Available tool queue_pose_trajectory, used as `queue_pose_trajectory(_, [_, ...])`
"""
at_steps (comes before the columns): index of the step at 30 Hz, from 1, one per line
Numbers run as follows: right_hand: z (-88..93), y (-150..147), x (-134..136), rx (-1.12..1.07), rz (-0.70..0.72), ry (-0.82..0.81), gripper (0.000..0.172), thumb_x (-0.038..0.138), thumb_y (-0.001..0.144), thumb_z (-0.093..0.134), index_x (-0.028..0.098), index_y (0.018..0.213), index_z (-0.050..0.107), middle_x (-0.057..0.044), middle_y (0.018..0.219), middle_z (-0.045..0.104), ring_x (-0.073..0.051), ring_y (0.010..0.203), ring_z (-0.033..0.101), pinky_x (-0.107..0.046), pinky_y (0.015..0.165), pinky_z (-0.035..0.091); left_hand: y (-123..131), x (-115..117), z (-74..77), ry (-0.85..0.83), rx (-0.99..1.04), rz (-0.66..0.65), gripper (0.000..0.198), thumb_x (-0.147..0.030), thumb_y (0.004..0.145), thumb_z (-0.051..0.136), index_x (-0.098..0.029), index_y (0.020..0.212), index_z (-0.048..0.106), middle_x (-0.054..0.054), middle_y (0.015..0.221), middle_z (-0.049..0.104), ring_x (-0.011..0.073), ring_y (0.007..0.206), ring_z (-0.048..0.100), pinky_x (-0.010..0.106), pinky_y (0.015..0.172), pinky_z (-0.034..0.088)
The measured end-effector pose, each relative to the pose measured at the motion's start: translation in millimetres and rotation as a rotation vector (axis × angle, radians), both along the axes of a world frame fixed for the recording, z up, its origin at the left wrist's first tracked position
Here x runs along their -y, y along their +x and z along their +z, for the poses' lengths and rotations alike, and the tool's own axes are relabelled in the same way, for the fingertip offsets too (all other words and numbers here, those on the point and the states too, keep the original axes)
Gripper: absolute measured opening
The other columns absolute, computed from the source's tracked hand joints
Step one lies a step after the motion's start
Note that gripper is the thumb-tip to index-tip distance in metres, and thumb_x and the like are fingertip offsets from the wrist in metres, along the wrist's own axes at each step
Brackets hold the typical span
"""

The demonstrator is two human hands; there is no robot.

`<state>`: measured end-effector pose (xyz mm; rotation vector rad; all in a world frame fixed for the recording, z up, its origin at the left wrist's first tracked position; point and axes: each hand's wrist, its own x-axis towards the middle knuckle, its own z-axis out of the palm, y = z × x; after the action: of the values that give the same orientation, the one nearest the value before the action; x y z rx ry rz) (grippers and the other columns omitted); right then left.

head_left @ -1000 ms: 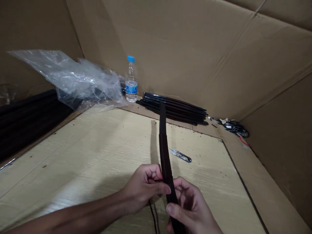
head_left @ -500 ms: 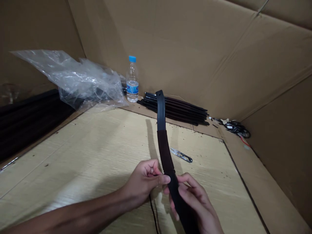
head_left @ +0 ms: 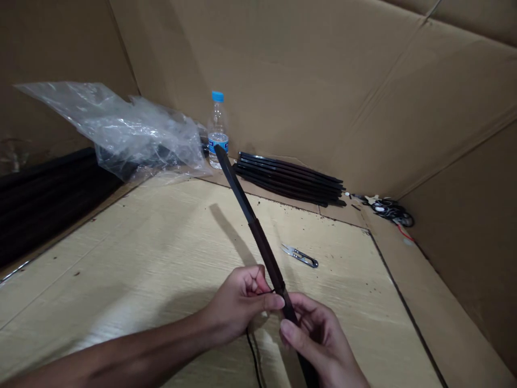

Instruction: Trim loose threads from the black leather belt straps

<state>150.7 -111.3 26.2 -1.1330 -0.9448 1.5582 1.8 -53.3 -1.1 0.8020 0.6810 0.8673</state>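
A long, slightly curved black strip [head_left: 240, 194] slants up and away from me, its narrow edge turned toward me. Dark brown cord wrapping [head_left: 266, 253] covers its middle stretch. My right hand [head_left: 313, 334] is closed around the strip just below the wrapping, thumb on the near side. At the wrapping's lower end, my left hand [head_left: 252, 293] pinches a thin dark cord [head_left: 254, 355], its thumb touching the strip. The cord's tail hangs below the left hand. A pair of thread snips [head_left: 301, 256] lies on the pale board [head_left: 161, 258], right of the strip.
Behind the board lies a pile of dark strips [head_left: 291, 180]. A water bottle [head_left: 218, 124] stands left of it, beside a clear plastic bag [head_left: 133, 129]. More dark lengths [head_left: 44, 199] lie far left, tangled cords [head_left: 390, 210] at right. Cardboard walls [head_left: 302, 81] enclose the surface.
The strip has rolled from its broad face to its narrow edge, and its far end has swung left in front of the bottle. My right thumb has shifted left across the strip.
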Motion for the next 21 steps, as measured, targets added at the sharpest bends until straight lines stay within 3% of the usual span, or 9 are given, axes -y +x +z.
queue_pose_trajectory(4, [-3.5, -1.0, -1.7, -0.024, 0.057, -0.051, 0.031, 0.038, 0.071, 0.079, 0.018, 0.082, 0.058, 0.003, 0.065, 0.059, -0.007, 0.045, 0.051, -0.018, 0.043, 0.045, -1.3, 2.0, 2.3, -0.008, -0.009, -0.052, 0.042, -0.038, 0.059, 0.084, -0.015, 0.059, 0.048, -0.001, 0.056, 0.061, 0.0079, 0.049, 0.050, 0.019, 0.047, 0.035])
queue_pose_trajectory(7, [-6.1, -1.4, -1.0, -0.089, 0.048, -0.088, 0.032, 0.041, 0.078, 0.073, 0.019, 0.080, 0.049, 0.001, 0.066, 0.065, -0.004, 0.036, 0.047, -0.014, 0.035, 0.035, -1.7, 3.3, 5.3, 0.006, 0.006, -0.098, 0.039, -0.037, 0.065, 0.080, -0.016, 0.061, 0.048, 0.001, 0.056, 0.064, 0.0099, 0.050, 0.054, 0.020, 0.048, 0.036])
queue_pose_trajectory(9, [-5.4, -1.5, -0.7, -0.158, -0.016, -0.095, 0.032, 0.041, 0.079, 0.071, 0.019, 0.080, 0.048, -0.003, 0.071, 0.069, -0.004, 0.038, 0.048, -0.014, 0.038, 0.033, -1.5, 3.5, 5.5, 0.003, 0.005, -0.097, 0.038, -0.037, 0.067, 0.079, -0.016, 0.062, 0.048, 0.002, 0.056, 0.065, 0.0107, 0.049, 0.056, 0.020, 0.047, 0.036])
queue_pose_trajectory(14, [-2.3, 0.4, 0.7, -0.249, -0.102, -0.139, 0.026, 0.037, 0.073, 0.078, 0.017, 0.080, 0.062, -0.007, 0.080, 0.072, -0.011, 0.061, 0.061, -0.020, 0.056, 0.046, 1.2, 1.4, -2.1, -0.028, 0.071, -0.031, 0.039, -0.036, 0.068, 0.079, -0.017, 0.064, 0.046, 0.002, 0.058, 0.066, 0.0134, 0.049, 0.061, 0.023, 0.049, 0.043])
queue_pose_trajectory(16, [-4.2, 1.8, 1.9, -0.206, -0.089, -0.101, 0.022, 0.033, 0.074, 0.078, 0.019, 0.088, 0.068, -0.005, 0.081, 0.071, -0.011, 0.066, 0.061, -0.020, 0.062, 0.047, 2.2, 0.2, -4.6, -0.047, 0.097, -0.039, 0.043, -0.034, 0.062, 0.083, -0.017, 0.063, 0.044, 0.000, 0.057, 0.066, 0.0135, 0.047, 0.061, 0.023, 0.049, 0.044])
queue_pose_trajectory(19, [-9.2, 3.2, 2.3, -0.164, -0.023, -0.040, 0.037, 0.030, 0.074, 0.078, 0.024, 0.109, 0.067, -0.004, 0.090, 0.070, -0.012, 0.078, 0.062, -0.021, 0.070, 0.049, 2.4, -0.9, -3.2, -0.084, 0.102, -0.043, 0.051, -0.027, 0.046, 0.091, -0.016, 0.061, 0.043, -0.003, 0.055, 0.063, 0.0110, 0.048, 0.060, 0.021, 0.050, 0.044])
queue_pose_trajectory(21, [-12.0, 3.4, 1.1, -0.157, 0.063, 0.017, 0.039, 0.030, 0.074, 0.079, 0.024, 0.111, 0.067, -0.003, 0.091, 0.069, -0.012, 0.083, 0.061, -0.021, 0.078, 0.049, 1.6, -1.1, 0.3, -0.101, 0.074, -0.060, 0.051, -0.025, 0.040, 0.093, -0.014, 0.060, 0.047, -0.003, 0.057, 0.064, 0.0093, 0.052, 0.059, 0.019, 0.051, 0.043])
